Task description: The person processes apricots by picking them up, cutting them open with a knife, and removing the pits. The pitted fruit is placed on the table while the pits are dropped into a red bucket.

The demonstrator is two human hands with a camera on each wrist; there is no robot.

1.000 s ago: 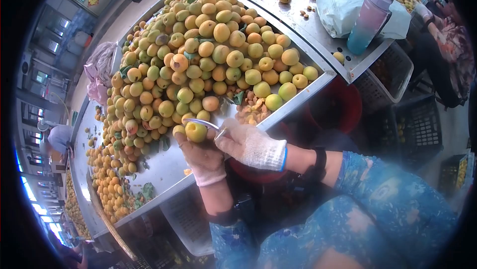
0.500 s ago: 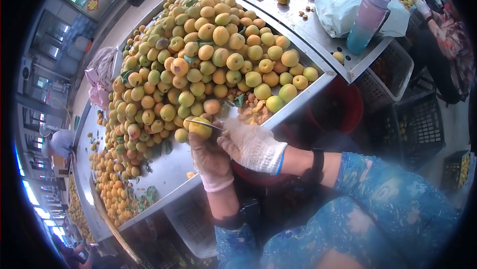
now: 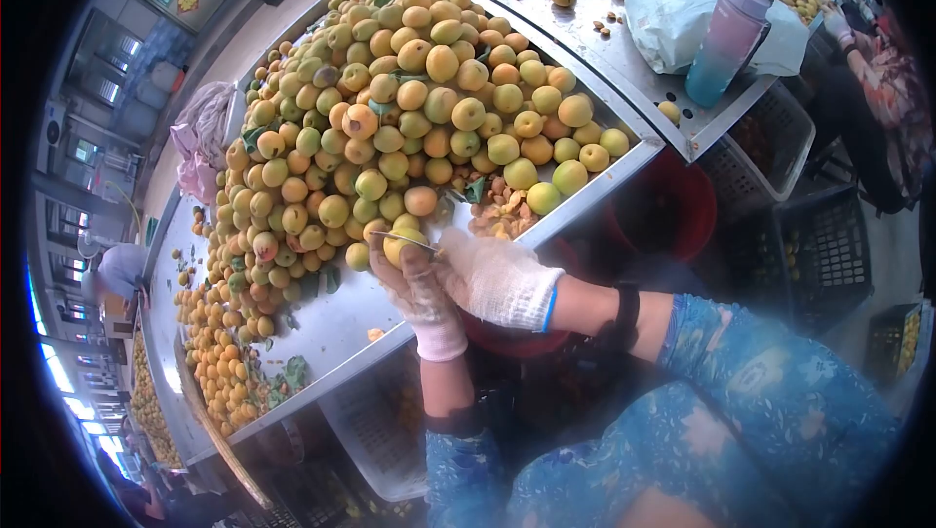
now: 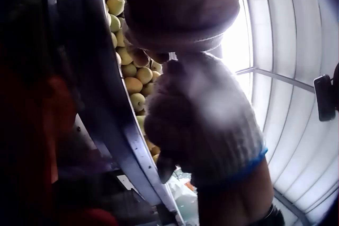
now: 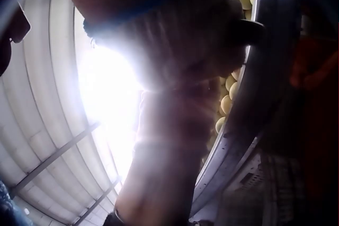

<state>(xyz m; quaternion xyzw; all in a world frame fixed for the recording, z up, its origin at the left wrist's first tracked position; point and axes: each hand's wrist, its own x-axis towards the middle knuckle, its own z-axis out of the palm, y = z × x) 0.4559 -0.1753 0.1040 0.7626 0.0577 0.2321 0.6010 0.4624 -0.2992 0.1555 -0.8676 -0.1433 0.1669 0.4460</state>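
Observation:
In the head view my left hand, in a pale knit glove, holds a yellow-green apricot at the near edge of the pile. My gloved right hand grips a knife, its handle hidden in the fist. The thin blade lies across the top of the apricot. Both hands are close together over the metal table's front rim. In the left wrist view the right glove fills the middle; in the right wrist view both hands are dark and the fruit is hidden.
A large heap of apricots covers the metal table. Halved, brownish pieces lie by the rim. Below stands a red bucket, beside black crates. A bottle and white bag stand on the adjoining table.
The left hand has shifted right, closer to the right hand, and turned more upright with the apricot. The knife blade, earlier at the fruit's upper edge, still crosses it.

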